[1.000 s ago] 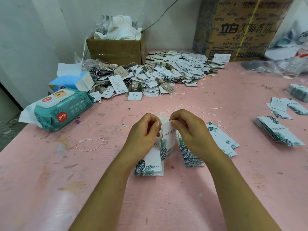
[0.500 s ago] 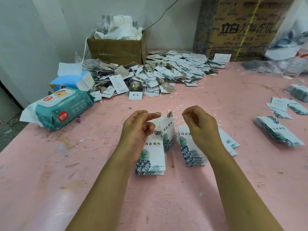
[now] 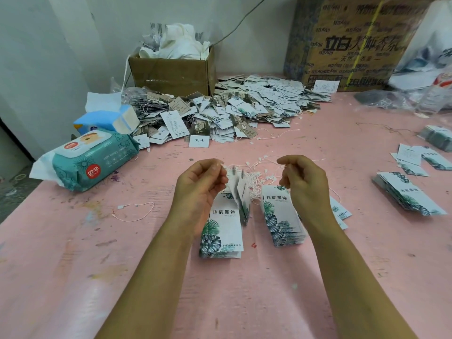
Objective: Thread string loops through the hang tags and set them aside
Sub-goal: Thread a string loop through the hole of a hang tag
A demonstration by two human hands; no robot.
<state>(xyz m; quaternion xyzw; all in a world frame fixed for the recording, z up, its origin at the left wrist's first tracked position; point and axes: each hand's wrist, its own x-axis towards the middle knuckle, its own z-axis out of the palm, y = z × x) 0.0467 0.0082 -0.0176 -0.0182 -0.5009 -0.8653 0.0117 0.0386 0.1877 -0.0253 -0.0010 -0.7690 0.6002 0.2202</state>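
Observation:
My left hand (image 3: 201, 184) and my right hand (image 3: 302, 179) are raised over the pink table (image 3: 73, 265), a hand's width apart. Each pinches one end of a thin white string (image 3: 259, 163) stretched between them. Hang tags (image 3: 241, 192) with a green leaf print dangle from the string close to my left fingers. Under my left hand lies a stack of the same tags (image 3: 222, 231). A second stack (image 3: 281, 216) lies under my right hand. A tangle of loose string loops (image 3: 256, 177) sits on the table behind the hanging tags.
A big heap of strung tags (image 3: 232, 111) spreads at the back before a small cardboard box (image 3: 171, 72). A wipes pack (image 3: 93, 160) and a tissue pack (image 3: 107, 121) lie at left. More tag stacks (image 3: 406, 194) lie at right, below a large carton (image 3: 354, 42).
My hands have drawn apart, pulling the string taut between them. The tags that I held together a second ago now hang from the string.

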